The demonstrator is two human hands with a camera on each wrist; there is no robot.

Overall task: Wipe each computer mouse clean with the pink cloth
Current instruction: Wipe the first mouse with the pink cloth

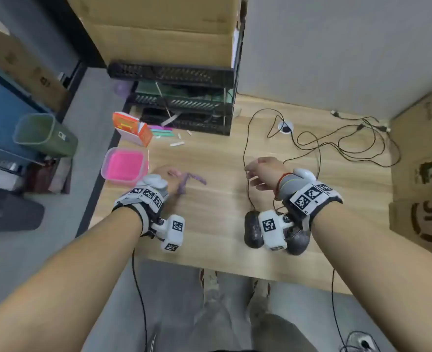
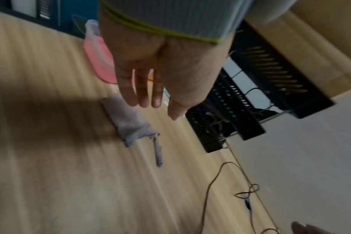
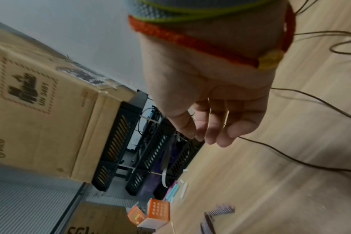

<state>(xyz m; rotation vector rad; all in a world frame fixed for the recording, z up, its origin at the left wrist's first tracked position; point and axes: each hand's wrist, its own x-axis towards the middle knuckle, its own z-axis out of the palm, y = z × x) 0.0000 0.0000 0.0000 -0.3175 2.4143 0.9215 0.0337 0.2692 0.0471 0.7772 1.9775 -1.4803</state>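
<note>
Left hand (image 2: 150, 76) slack above the cloth (image 2: 128, 121) on the surface (image 1: 222, 174), right hand (image 3: 210, 110) pinching a mouse cable (image 1: 245, 148), both mice (image 1: 253, 229) near edge; best gathering cloth fully before lifting.

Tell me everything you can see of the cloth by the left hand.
The cloth looks greyish-purple, soft and fuzzy like towelling. It lies crumpled flat on the wooden desk, a thin frayed strip trailing from one end. The left hand hovers with straight fingers at its near end; contact is unclear. The pink tub sits just beyond.
</note>
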